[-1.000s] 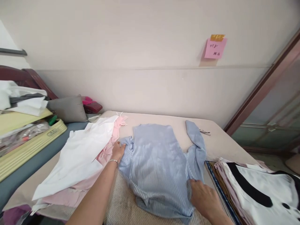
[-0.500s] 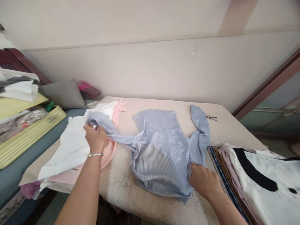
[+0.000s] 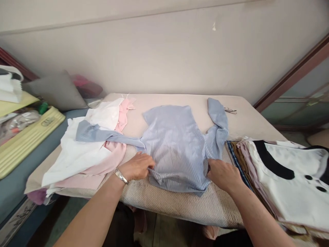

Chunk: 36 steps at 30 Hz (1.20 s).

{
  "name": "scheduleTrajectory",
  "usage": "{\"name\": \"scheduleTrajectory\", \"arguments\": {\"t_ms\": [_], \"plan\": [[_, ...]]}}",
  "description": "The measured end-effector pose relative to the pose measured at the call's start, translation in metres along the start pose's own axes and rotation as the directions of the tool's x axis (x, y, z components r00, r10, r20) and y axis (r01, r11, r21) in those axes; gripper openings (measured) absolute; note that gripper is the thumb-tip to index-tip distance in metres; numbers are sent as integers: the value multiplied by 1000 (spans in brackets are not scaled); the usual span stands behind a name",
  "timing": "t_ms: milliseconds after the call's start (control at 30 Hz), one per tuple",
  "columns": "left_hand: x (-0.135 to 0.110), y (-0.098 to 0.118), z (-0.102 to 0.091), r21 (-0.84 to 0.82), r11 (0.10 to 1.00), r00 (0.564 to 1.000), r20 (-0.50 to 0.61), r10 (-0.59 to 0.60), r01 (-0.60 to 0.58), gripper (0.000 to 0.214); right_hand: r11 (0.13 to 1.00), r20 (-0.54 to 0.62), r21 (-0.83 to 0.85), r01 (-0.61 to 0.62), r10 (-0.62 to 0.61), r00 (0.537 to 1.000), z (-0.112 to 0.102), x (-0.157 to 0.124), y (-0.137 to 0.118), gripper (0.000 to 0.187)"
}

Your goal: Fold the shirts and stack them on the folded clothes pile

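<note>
A light blue striped shirt (image 3: 174,144) lies spread on the beige padded surface (image 3: 164,202), its sleeves out to both sides. My left hand (image 3: 138,165), with a silver bracelet at the wrist, is closed on the shirt's left edge near the lower end. On the opposite edge, my right hand (image 3: 222,173) pinches the fabric at about the same height. The left sleeve reaches across white and pink garments (image 3: 84,157). The right sleeve is bent upward and crumpled.
At the right is a stack of folded clothes (image 3: 290,181), a white garment with black trim on top. Eyeglasses (image 3: 230,110) lie near the far right sleeve. A grey cushion (image 3: 58,91) and a yellow case (image 3: 33,137) with things in it are at the left. A wall stands behind.
My left hand has let go of the left sleeve, which now lies flat over the white garment, and has moved right to grip the shirt's side. My right hand stays at the right edge.
</note>
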<state>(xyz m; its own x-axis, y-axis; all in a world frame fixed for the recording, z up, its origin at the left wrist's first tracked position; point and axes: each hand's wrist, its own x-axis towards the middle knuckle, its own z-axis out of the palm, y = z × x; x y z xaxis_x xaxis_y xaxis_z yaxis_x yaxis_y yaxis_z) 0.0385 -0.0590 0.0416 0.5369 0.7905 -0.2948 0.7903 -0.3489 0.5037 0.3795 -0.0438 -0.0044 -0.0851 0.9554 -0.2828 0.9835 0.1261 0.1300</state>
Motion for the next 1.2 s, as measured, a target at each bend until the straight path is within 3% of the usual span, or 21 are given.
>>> {"name": "scheduleTrajectory", "arguments": {"t_ms": [100, 200, 267, 333, 400, 467, 567, 667, 733, 833, 900, 1000, 1100, 1200], "plan": [[9, -8, -10, -154, 988, 998, -63, -3, -6, 18, 996, -42, 89, -21, 25, 999, -11, 3, 6, 27], [14, -24, -22, -332, 943, 958, -255, -128, 38, 33, 975, -162, 208, -80, 115, 980, -20, 9, 16, 22], [16, -34, -25, -268, 947, 915, -311, -259, 177, 37, 965, -187, 228, -132, 176, 966, -21, 11, 21, 20], [18, -40, -23, -111, 928, 862, -345, -372, 356, 27, 965, -157, 204, -165, 198, 967, -19, 11, 21, 20], [20, -37, -18, 17, 891, 801, -447, -398, 453, 13, 972, -164, 179, -154, 184, 969, -16, 10, 18, 21], [22, -23, -11, 44, 908, 761, -564, -321, 416, 13, 975, -245, 178, -134, 176, 953, -14, 9, 11, 21], [31, 5, 4, -51, 965, 718, -659, -225, 256, 26, 964, -373, 261, -51, 150, 916, -16, 6, -1, 21], [47, 25, 24, -145, 976, 720, -659, -217, 162, 40, 897, -370, 424, 123, 48, 928, -18, 4, -17, 32], [60, 28, 36, -158, 978, 764, -611, -207, 138, 44, 825, -297, 534, 185, -22, 955, -16, 2, -30, 35], [74, 25, 45, -258, 953, 829, -489, -271, 159, 50, 745, -213, 633, 210, -94, 973, -12, -4, -46, 24], [80, 23, 48, -364, 907, 831, -421, -364, 212, 61, 705, -211, 666, 244, -136, 968, -10, -8, -49, 17], [86, 24, 50, -460, 837, 793, -371, -483, 296, 81, 665, -196, 691, 283, -204, 959, -10, -11, -43, 25], [92, 30, 54, -363, 842, 764, -378, -524, 398, 77, 660, -128, 694, 287, -279, 952, -10, -12, -32, 36], [96, 35, 59, -125, 870, 767, -424, -481, 477, 48, 658, -69, 695, 289, -339, 938, -9, -11, -23, 38]]}}
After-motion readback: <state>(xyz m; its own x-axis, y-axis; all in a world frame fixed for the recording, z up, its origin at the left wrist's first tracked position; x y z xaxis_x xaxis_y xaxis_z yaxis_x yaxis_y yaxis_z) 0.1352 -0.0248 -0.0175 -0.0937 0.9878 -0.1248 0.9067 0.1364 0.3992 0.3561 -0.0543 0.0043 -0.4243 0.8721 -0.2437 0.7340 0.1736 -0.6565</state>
